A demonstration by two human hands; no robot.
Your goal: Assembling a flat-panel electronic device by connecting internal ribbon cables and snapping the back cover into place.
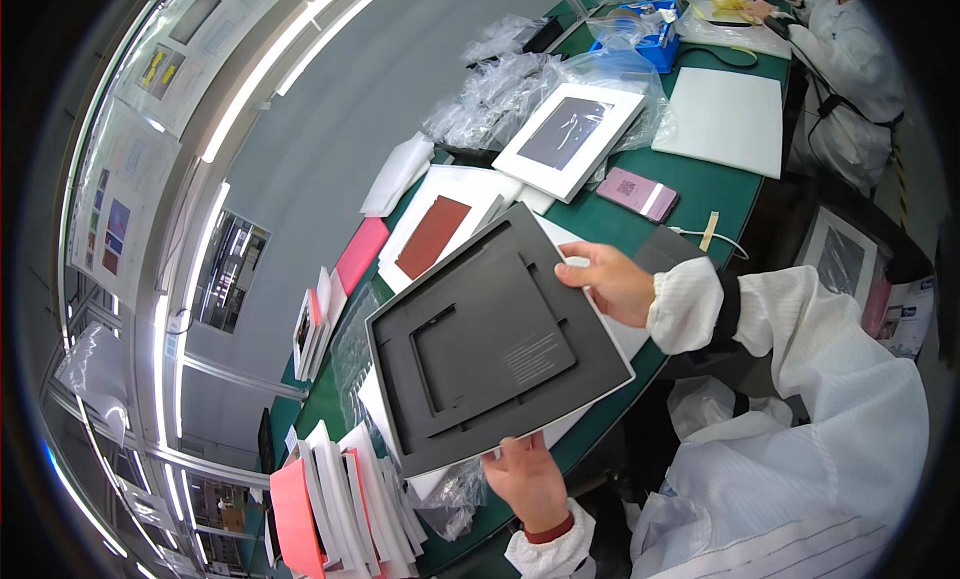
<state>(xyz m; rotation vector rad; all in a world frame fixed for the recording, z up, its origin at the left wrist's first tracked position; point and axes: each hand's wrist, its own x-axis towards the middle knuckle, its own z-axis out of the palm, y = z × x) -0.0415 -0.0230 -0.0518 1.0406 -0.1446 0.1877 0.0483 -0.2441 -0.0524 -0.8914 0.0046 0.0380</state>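
Note:
A flat, shallow black moulded tray with a thin pale rim is held tilted over the green table. Its inner face shows a raised panel, a rectangular recess and several lines of small print. My right hand grips its upper right edge, thumb in front and the other fingers partly hidden behind. At the lower edge my left hand holds it with its fingertips; part of that grip is hidden. Beneath the tray, white sheets or boards stick out. Behind it, a white board with a brown-red rectangle lies on the table.
A white frame with a dark panel, a pink phone and a white foam sheet lie on the green table. Upright white and pink boards stand near the lower left. Clear plastic bags pile up behind; another person works at upper right.

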